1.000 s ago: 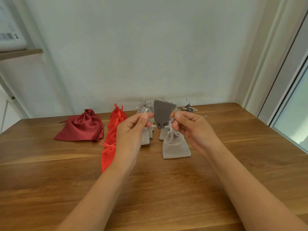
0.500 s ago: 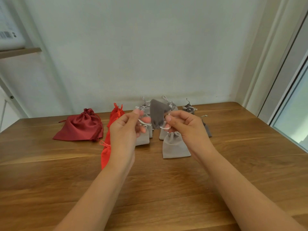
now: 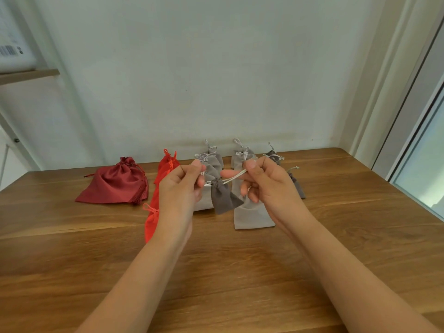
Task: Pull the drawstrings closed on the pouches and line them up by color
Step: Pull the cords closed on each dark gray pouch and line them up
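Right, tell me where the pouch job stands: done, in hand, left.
Done: the red pouches, light grey pouches and dark grey pouches lie cinched in colour lines on the table. In hand: the left hand and right hand pinch the drawstring of the held pouch, dark grey, its neck already gathered. Left: set it in the dark grey line at the right.

Dark grey pouch (image 3: 224, 198) hanging in mid-air, mouth cinched, white drawstring (image 3: 234, 177) stretching taut sideways, light grey pouches (image 3: 253, 216) lying in rows behind, orange-red pouches (image 3: 151, 222) lining up leftward, apparently overlapping, maroon pouch (image 3: 115, 183) sitting farthest left
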A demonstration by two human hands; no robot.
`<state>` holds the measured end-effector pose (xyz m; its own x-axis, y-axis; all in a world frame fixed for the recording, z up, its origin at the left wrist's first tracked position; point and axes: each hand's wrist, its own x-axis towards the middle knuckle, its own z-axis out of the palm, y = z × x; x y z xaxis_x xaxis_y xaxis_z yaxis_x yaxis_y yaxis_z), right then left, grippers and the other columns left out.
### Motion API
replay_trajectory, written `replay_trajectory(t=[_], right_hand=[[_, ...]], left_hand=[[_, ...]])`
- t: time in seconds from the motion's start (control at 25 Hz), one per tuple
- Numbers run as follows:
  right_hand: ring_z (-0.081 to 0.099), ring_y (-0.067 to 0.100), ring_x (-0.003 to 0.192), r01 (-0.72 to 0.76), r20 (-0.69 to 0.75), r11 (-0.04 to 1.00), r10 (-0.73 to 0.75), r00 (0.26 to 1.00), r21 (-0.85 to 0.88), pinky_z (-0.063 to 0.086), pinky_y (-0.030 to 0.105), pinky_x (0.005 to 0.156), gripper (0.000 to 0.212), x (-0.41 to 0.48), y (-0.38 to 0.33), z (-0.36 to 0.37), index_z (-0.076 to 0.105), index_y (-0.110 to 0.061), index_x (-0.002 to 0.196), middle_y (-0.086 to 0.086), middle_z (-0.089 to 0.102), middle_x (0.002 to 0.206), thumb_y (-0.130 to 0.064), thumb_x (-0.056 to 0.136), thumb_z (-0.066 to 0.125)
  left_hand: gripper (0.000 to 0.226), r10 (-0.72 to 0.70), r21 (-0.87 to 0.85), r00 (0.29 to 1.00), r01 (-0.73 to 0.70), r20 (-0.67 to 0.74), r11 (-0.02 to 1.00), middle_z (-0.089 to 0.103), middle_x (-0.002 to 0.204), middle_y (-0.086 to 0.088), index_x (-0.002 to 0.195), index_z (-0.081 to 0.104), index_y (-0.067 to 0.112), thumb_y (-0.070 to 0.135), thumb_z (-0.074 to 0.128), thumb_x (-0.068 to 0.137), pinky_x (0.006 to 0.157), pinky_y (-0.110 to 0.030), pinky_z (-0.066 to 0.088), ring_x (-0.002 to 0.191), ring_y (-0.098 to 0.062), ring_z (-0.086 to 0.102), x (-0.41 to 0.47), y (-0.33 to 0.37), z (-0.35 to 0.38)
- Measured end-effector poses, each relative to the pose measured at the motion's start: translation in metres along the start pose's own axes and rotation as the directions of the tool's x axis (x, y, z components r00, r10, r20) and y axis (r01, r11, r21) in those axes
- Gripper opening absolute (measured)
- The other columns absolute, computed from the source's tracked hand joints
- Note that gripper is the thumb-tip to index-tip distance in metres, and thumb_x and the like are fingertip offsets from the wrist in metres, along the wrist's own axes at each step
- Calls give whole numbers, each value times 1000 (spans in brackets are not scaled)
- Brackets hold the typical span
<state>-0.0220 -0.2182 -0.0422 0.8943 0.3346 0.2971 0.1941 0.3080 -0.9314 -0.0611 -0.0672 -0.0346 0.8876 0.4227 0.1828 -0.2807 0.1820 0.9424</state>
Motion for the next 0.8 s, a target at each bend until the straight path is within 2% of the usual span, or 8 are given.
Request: replay_trajectory(t=[0.08,0.16,0.28,0.4,0.48,0.6,0.72,0.8], right_hand=[[57,14,55,15,42,997,-12,999,-80,43,19,48,17,0,2,1,44,-10,85,19,72,90,-22,97,46],[59,18,58,3,91,997,4,996,-77,48,21,53,19,-1,5,2,48,-6,88,26,69,81,-24,90,52],[58,13,55,50,133,988,-30,991,-148,48,20,54,13,-1,7,2,62,-4,85,7,68,67,-16,83,62],[56,11,62,97,62,969,-85,994,-227,49,21,59,11,1,10,1,72,-6,82,5,63,81,-13,74,72],[57,8,65,94,58,973,-83,995,-209,50,17,60,14,1,10,0,73,-4,87,8,61,88,-7,74,73],[62,4,65,76,76,982,-63,995,-175,50,15,60,13,0,8,1,73,-7,85,2,69,78,-7,72,72],[63,4,63,69,66,985,-59,996,-160,51,15,60,5,1,7,-2,72,-8,80,-4,69,66,-8,75,70],[60,4,60,56,93,977,-38,995,-207,48,15,59,11,1,8,-4,72,-7,82,-5,66,62,-15,82,65]], left_hand=[[19,20,77,999,-24,45,997,48,52,6,80,70,9,21,60,91,43,-14,28,43,-4,33,0,0,-2],[20,-64,182,987,37,146,983,48,51,3,75,73,10,22,63,88,49,-15,33,46,-6,38,-2,-1,0],[31,-301,279,905,218,300,935,45,50,-1,60,65,13,21,60,90,52,-18,33,45,-10,37,-3,-1,2],[36,-424,353,836,301,349,886,38,47,6,60,71,17,16,55,92,42,-14,25,40,-3,26,-1,3,-2],[36,-436,357,800,298,412,885,37,51,5,61,71,17,10,52,91,43,-15,25,43,-4,26,-2,3,-2],[8,-395,290,772,281,497,915,39,56,3,76,60,9,5,58,83,45,-16,29,49,-7,28,-2,4,-1],[11,-332,336,785,169,523,927,40,58,5,67,73,14,22,71,74,49,-13,32,54,-5,31,-3,3,-4],[27,-322,324,816,176,480,929,43,56,6,83,76,6,30,67,73,52,-15,31,51,-4,32,-3,2,-5]])
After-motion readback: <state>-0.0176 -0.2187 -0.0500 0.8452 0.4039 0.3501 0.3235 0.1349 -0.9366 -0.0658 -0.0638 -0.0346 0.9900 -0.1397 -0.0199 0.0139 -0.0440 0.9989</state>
